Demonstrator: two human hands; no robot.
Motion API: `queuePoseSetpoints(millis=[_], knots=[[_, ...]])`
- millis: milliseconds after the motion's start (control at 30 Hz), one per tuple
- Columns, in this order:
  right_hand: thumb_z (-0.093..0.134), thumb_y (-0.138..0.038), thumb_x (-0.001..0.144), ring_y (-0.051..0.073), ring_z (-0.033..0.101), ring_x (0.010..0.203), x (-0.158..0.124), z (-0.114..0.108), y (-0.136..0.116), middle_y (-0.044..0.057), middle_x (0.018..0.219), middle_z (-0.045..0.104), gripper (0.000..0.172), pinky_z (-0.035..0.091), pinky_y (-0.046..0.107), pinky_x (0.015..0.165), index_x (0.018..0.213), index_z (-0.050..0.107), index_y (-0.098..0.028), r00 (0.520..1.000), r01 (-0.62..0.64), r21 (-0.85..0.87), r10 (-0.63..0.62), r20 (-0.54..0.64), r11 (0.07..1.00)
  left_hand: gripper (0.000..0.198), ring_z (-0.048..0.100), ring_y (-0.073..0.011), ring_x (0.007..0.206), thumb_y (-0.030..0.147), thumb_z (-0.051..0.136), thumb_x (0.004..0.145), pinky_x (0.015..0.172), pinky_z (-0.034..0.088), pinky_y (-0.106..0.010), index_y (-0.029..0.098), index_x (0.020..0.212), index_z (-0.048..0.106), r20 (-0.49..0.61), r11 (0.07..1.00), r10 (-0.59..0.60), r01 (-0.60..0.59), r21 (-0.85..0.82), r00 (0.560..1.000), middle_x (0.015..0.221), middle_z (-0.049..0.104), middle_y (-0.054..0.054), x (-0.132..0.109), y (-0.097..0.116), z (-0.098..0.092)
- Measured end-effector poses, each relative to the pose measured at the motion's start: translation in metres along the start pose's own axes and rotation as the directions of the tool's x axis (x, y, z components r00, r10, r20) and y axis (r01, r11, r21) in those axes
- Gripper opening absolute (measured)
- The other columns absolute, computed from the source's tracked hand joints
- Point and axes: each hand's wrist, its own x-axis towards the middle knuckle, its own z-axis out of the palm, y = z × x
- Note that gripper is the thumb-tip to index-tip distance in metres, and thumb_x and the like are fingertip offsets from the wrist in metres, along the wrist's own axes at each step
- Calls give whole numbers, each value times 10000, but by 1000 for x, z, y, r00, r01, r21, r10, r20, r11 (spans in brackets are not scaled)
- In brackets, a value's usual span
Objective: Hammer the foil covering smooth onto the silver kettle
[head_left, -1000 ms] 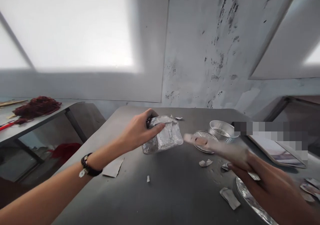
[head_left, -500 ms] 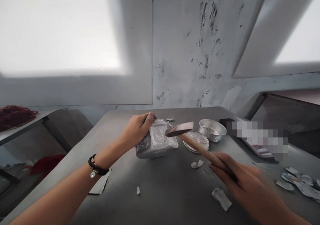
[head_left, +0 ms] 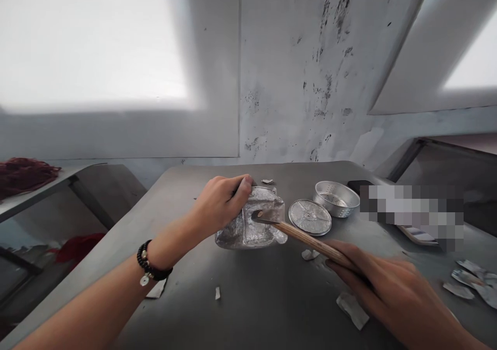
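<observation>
My left hand [head_left: 225,201] is closed on the upper left edge of a dented, crumpled silver metal container [head_left: 248,233] on the table. A dark beaded bracelet [head_left: 149,262] circles that wrist. Closed around the wooden handle of a hammer [head_left: 310,241] is my right hand [head_left: 384,288]. The hammer's metal head lies over the container's crumpled face, seemingly touching it. Just to the right are a round silver disc [head_left: 309,218] and a perforated round metal pan [head_left: 337,199].
Light scraps [head_left: 352,310] are scattered on the grey table [head_left: 248,303], with several more pieces [head_left: 476,282] at the right. Behind the pan lies a dark, partly blurred-out object [head_left: 359,187]. A reddish stringy bundle [head_left: 27,176] rests on a shelf at far left.
The hammer head has come down from above the container onto its face. The whole scene has shifted slightly in view, and both hands keep their holds.
</observation>
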Motion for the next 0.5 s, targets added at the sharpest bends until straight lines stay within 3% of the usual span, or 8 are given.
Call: queuePoseSetpoints(millis=[333,500], knots=[[505,-380,1149,130,725,558,-7,4,0,-53,838,791,223,498,245,529,1316,628,-298,999,-43,69,40,33,997,501,368,-150,557,471,310,1096,580,312,-307,224,741,563,4,1000,12,-12,-2,1000,589,376,32,0,2,-1],[511,-362,1145,139,750,591,-6,3,3,-61,843,793,211,515,256,536,1300,626,-279,1000,-5,67,3,31,998,511,418,-158,554,490,322,1089,582,338,-308,219,751,594,-3,1000,-15,15,-23,1000,575,429,21,1,1,-1]])
